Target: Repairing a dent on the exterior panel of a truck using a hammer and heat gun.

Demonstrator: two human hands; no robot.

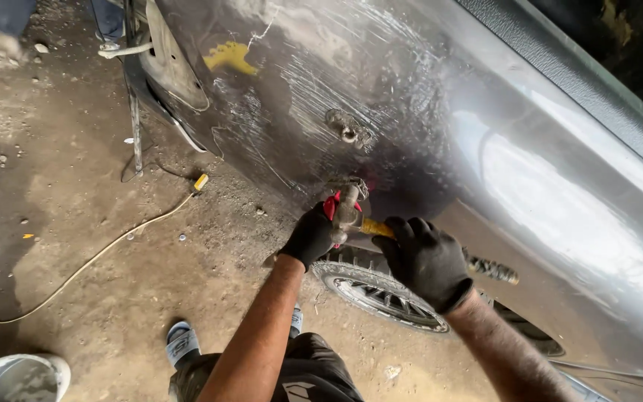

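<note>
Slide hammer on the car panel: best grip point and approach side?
Grip the slide hammer on its yellow shaft, coming from below right, likely safest. It slants down-right off the car panel. The right hand wraps it there; the left hand holds the head end.

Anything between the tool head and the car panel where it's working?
Nothing visible. The left hand grips the tool near its head, the right hand holds the yellow shaft behind it, and the head sits right against the grey car panel just above the wheel. The contact spot itself is too small to tell.
</note>
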